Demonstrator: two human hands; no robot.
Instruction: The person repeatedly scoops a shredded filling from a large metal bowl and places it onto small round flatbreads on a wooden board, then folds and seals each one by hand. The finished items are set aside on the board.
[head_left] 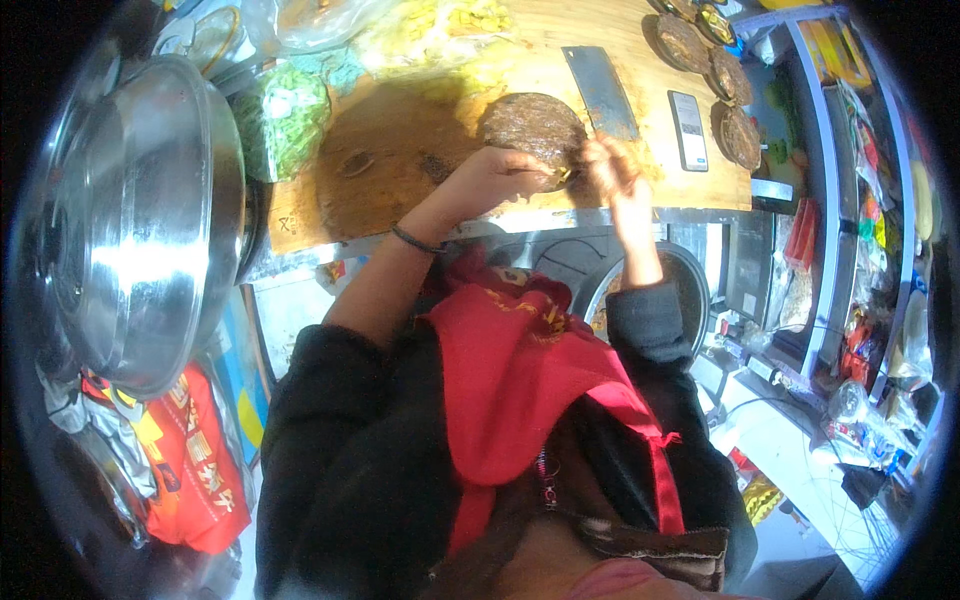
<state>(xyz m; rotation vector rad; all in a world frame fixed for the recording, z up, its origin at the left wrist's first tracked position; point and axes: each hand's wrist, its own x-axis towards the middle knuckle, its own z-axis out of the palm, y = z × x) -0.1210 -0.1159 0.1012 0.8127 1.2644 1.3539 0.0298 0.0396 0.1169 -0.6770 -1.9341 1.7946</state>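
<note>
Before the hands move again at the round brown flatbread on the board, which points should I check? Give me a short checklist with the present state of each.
1. Left hand rests on the round brown flatbread: ok.
2. Right hand is at the flatbread's near right edge: ok.
3. What the right fingers pinch: cannot tell, too small.
4. Cleaver lies flat on the wooden board, its handle end close to the right hand: not ok.
5. Flatbread lies fully on the board, away from its edges: ok.
6. Phone lies on the board beside the cleaver, apart from both hands: ok.
</note>
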